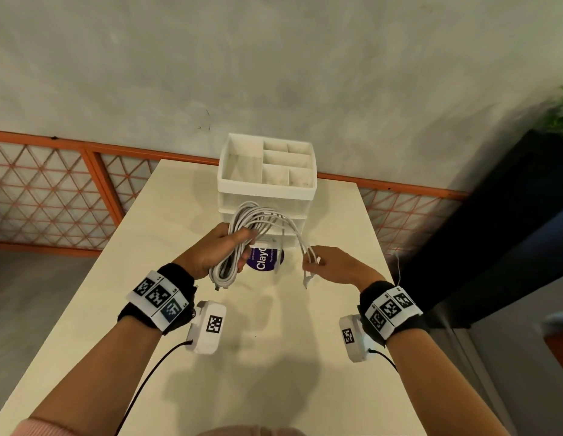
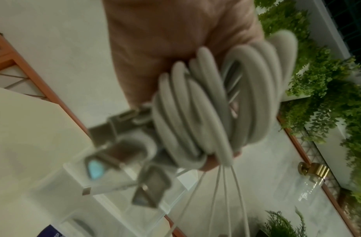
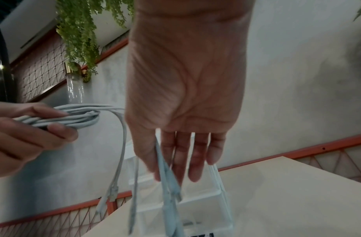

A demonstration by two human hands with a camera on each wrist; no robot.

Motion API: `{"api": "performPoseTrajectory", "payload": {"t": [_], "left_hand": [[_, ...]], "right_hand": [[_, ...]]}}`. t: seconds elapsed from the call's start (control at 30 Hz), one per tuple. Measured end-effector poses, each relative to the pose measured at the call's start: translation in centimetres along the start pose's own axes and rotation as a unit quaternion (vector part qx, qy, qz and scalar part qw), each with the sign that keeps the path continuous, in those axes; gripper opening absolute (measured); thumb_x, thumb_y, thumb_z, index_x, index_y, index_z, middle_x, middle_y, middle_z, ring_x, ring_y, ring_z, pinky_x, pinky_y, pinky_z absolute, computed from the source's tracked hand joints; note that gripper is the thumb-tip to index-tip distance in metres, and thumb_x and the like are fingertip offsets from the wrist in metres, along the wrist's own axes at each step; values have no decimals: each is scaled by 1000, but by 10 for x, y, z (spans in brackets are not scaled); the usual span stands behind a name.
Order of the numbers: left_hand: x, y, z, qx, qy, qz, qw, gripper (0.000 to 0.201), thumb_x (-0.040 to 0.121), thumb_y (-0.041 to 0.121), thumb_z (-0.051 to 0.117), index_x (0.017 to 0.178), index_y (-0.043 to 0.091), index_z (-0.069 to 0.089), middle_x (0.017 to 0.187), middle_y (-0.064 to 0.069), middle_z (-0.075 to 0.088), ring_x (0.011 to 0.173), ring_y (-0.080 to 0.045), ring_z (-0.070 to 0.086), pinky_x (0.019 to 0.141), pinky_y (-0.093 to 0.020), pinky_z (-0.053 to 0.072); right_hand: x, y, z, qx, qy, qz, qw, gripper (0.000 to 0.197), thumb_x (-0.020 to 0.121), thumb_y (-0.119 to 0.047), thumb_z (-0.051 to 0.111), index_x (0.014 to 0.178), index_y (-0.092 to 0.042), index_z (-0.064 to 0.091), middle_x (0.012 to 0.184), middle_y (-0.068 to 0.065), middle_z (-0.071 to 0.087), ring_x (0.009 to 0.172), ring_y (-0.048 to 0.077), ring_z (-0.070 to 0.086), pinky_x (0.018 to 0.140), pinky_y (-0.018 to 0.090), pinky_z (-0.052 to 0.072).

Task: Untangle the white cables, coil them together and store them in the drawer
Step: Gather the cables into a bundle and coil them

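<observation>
The left hand (image 1: pixel 211 253) clasps the coiled white cables (image 1: pixel 233 250) in curled fingers. Loose tails arc toward 3 o'clock, pinched by the right hand (image 1: pixel 333 269). The drawer unit (image 1: pixel 267 196) stands at 12 o'clock, nearer the coil.

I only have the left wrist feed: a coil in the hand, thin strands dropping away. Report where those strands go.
Observer: They arc across to the right hand, which pinches the white cables near their plug ends.
Operator: Give me the drawer state.
Observer: In the head view the drawer unit stands behind the hands; its drawers look closed.
Operator: Say what hangs free.
Observer: Right wrist view: some plug ends dangle beside the right hand, unheld.
</observation>
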State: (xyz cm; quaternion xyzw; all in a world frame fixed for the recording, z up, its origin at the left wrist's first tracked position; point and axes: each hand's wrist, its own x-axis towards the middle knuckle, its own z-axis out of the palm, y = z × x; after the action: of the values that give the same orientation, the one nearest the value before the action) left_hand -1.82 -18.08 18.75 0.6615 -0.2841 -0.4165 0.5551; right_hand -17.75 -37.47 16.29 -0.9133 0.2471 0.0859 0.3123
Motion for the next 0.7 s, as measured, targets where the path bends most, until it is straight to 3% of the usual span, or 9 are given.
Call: {"api": "performPoseTrajectory", "payload": {"t": [0.07,0.17,0.23,0.3,0.37,0.4,0.47,0.57,0.7], "left_hand": [[-1,-3,1,8,-11,-5,1000,28,92,27,54,71,9,52,52,-5,49,41,-17,43,48,-25,39],[-2,-5,6,21,-36,-12,999,29,92,29,55,71,9,52,53,-5,49,41,-18,44,49,-26,40],[-4,-5,12,15,-61,-15,998,29,92,28,55,71,9,52,53,-6,48,41,-18,43,48,-25,40],[-6,-3,18,0,-86,-15,996,29,92,26,55,70,9,51,52,-6,46,40,-18,40,47,-25,40],[-8,0,20,-16,-97,-8,995,28,93,24,55,69,9,51,50,-6,44,38,-18,39,46,-25,40],[-8,0,19,-21,-97,-5,995,27,93,24,55,71,8,51,49,-6,44,38,-18,38,46,-25,40],[-9,-2,15,-18,-90,2,996,26,93,24,53,74,7,50,48,-4,44,38,-17,39,46,-25,41],[-9,-8,16,18,-85,-5,996,31,92,29,56,69,9,51,50,-4,47,40,-17,42,46,-24,41],[-8,-9,36,77,-114,-5,991,32,89,37,60,74,11,52,53,-5,51,42,-17,48,45,-22,43]], "right_hand": [[0,3,2,22,6,3,1000,46,83,-31,71,117,-11,47,109,3,55,96,19,53,73,21,40],[-4,-11,-5,125,73,-78,986,89,74,-24,80,142,-16,22,131,-3,35,118,11,39,94,20,34],[0,-26,-9,125,83,-146,978,91,79,-22,75,148,-20,17,146,-8,27,129,5,31,105,18,28],[4,-38,-13,127,71,-165,976,59,89,-24,64,142,-20,36,145,-3,40,128,8,40,109,26,32],[3,-42,-18,147,39,-171,973,23,97,-22,52,115,-10,59,110,7,65,104,15,61,98,33,45],[1,-41,-21,173,24,-174,969,20,98,-20,48,103,-5,60,88,6,67,86,16,65,89,33,49],[-6,-41,-26,237,13,-163,958,22,97,-23,50,100,-1,56,65,-8,55,60,8,56,76,35,54],[-16,-52,-34,284,40,-170,943,22,96,-29,51,93,-7,52,55,-16,39,49,2,34,53,24,37],[-14,-80,-34,186,138,-198,952,24,98,-34,47,80,-18,49,53,-16,43,48,2,38,50,12,30]]}}
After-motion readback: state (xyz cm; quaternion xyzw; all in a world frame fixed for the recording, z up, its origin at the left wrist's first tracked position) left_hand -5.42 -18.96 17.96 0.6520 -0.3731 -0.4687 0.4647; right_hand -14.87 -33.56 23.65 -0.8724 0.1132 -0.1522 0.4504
